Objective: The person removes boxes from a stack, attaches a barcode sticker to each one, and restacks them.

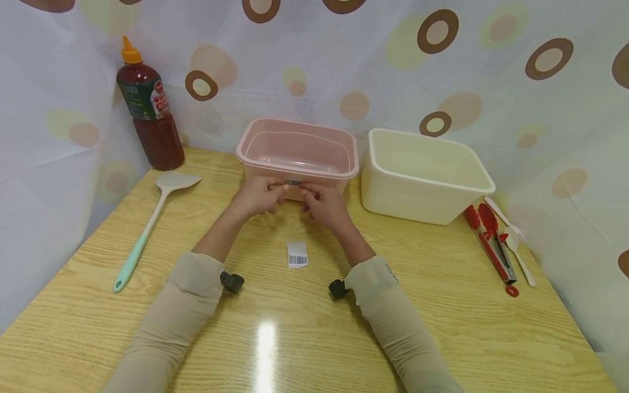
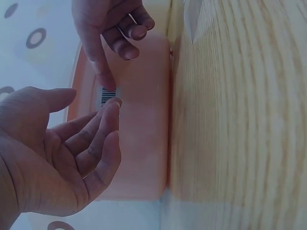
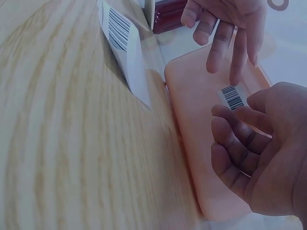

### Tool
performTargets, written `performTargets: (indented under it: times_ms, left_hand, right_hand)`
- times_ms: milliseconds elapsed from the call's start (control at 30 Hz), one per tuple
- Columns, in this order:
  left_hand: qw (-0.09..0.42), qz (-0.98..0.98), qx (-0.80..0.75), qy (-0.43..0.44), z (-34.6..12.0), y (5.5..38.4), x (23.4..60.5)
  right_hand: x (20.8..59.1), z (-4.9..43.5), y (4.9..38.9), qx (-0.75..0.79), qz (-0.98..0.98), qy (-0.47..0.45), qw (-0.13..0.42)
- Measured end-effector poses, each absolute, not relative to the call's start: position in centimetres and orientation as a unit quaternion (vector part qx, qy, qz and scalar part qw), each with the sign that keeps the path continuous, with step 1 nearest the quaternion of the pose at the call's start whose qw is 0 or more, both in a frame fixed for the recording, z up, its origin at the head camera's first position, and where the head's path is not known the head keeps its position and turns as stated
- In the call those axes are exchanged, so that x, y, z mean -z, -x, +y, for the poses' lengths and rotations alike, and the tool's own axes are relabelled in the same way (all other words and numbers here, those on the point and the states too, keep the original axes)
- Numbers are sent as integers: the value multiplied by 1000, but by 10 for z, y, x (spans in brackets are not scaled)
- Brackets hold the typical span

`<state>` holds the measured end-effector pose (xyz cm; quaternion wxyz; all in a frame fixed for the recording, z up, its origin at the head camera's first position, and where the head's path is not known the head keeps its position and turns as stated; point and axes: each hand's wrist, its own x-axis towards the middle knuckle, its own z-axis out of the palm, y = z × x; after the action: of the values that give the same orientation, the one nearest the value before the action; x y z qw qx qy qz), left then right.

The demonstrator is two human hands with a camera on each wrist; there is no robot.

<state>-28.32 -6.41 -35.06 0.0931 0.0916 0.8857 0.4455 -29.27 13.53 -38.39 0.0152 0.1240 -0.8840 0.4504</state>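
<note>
A small barcode sticker [image 1: 292,183] lies flat on the front wall of a pink plastic bin [image 1: 255,173], just below its rim. My left hand [image 1: 257,196] is at the sticker's left end, fingertips right at its edge and fingers gently bent. At the other end is my right hand [image 1: 325,206]; its extended index finger [image 2: 101,67] touches the sticker in the left wrist view, the other fingers loosely bent. In the right wrist view the barcode [image 3: 232,97] shows between the fingertips of both hands. A white slip with a barcode [image 1: 297,255] lies on the table between my forearms.
A cream bin [image 1: 408,196] stands right of the pink one. Farther right lie red-handled tongs [image 1: 493,245], a white fork [image 1: 503,218] and a spoon [image 1: 518,256]. On the left are a mint-handled spatula [image 1: 147,232] and a sauce bottle [image 1: 149,109]. A patterned curtain [image 1: 314,71] hangs behind.
</note>
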Motion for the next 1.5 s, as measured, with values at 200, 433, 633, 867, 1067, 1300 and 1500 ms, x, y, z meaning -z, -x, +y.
performTargets:
  times_ms: [200, 433, 633, 867, 1067, 1300, 1500]
  left_hand:
    - [102, 878, -458, -90, -64, 284, 351]
    - [107, 878, -458, -90, -65, 285, 352]
    - [119, 878, -454, -93, -66, 285, 350]
    - [138, 876, -450, -100, -66, 284, 348]
    - [158, 886, -419, -121, -64, 283, 349]
    - [166, 887, -406, -143, -62, 278, 347]
    - [171, 888, -389, -172, -59, 277, 350]
  right_hand:
    - [383, 136, 294, -439, -890, -123, 16]
    - [382, 139, 294, -449, -885, -127, 14]
    - [377, 143, 291, -445, -886, -132, -4]
    - [371, 155, 277, -346, -910, -213, -82]
    - [369, 162, 256, -233, -921, -260, -172]
    - [378, 154, 237, -183, -919, -299, -183]
    - [384, 147, 233, -134, -920, -331, -161]
